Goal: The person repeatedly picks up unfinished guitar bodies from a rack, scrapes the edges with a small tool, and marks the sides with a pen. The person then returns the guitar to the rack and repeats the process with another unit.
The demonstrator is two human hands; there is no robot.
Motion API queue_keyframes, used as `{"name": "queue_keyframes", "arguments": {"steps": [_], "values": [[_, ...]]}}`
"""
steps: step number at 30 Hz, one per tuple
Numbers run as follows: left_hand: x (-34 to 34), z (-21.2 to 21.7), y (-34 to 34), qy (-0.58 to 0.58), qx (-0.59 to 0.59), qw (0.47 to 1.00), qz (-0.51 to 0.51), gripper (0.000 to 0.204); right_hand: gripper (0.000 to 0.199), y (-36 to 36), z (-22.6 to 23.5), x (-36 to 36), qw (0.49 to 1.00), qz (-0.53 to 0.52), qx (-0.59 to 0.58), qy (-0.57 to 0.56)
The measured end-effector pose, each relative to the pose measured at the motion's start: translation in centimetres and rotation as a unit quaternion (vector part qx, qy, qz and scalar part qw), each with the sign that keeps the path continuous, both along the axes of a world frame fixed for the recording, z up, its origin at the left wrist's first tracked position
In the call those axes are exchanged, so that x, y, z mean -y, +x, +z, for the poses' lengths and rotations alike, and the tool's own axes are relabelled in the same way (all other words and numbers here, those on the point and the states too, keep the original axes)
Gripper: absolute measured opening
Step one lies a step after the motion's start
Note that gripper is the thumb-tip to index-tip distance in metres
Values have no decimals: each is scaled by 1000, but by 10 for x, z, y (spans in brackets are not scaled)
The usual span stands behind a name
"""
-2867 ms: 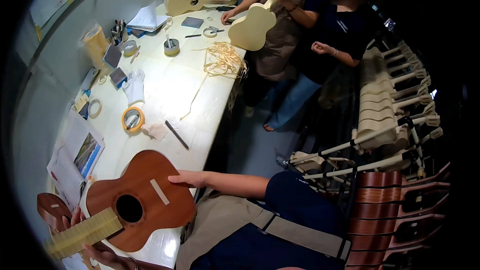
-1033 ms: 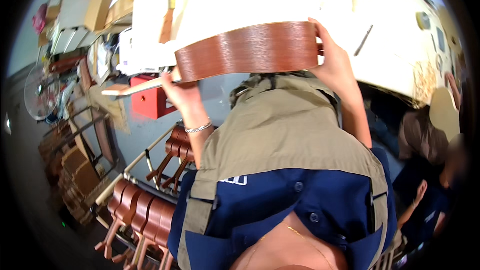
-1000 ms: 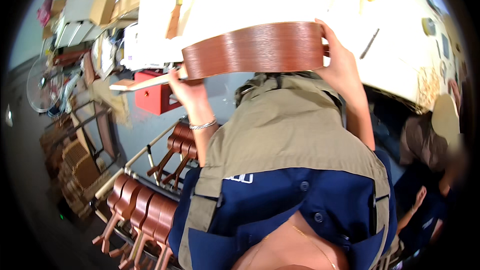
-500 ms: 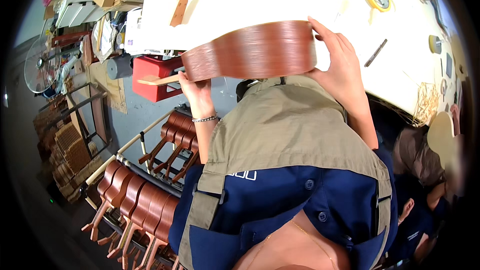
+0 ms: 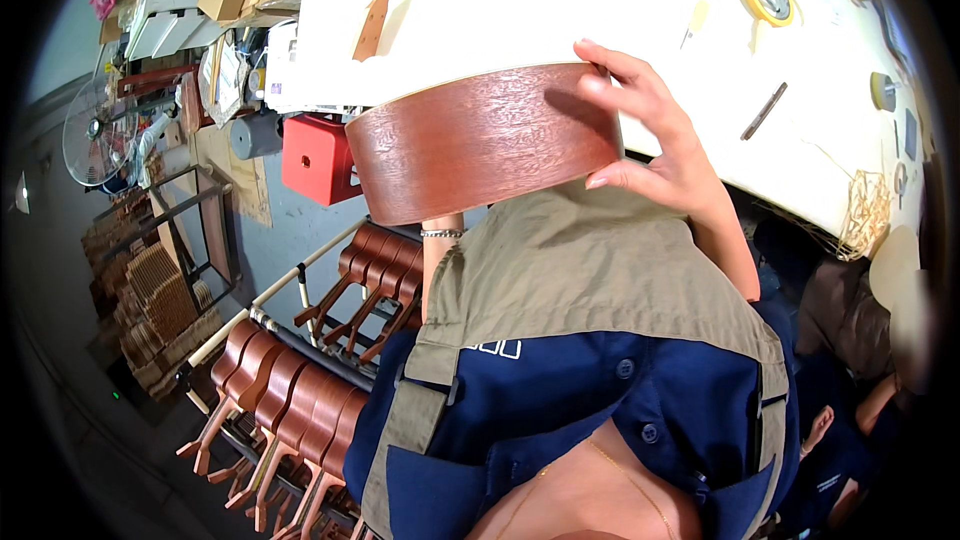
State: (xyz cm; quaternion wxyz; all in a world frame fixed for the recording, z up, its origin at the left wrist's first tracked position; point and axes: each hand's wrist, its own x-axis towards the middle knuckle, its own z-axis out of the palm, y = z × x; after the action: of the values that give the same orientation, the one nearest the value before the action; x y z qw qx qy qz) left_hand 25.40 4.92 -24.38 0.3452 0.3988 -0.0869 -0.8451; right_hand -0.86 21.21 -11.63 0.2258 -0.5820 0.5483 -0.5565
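Right hand (image 5: 650, 145) gripping the right end of the ukulele body (image 5: 480, 140), fingers curled over its top edge, thumb beneath. Left hand hiding behind the body, only the wrist with bracelet (image 5: 441, 233) showing; grip unclear. Compared with seconds ago, the instrument is no longer lying flat on the table (image 5: 560, 0) but standing on edge at its near side, rib facing the camera, over the lap
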Motion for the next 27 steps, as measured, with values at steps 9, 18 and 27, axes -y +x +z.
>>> {"name": "queue_keyframes", "arguments": {"steps": [9,18,27], "values": [[30,4,23,-66,-96,993,19,38,74,-28,-58,-14,981,-124,148,12],[30,68,-42,-263,24,953,151,42,111,-11,-114,-20,959,-138,232,81],[26,88,-60,-302,46,942,138,36,111,-26,-100,-27,970,-166,167,54]]}}
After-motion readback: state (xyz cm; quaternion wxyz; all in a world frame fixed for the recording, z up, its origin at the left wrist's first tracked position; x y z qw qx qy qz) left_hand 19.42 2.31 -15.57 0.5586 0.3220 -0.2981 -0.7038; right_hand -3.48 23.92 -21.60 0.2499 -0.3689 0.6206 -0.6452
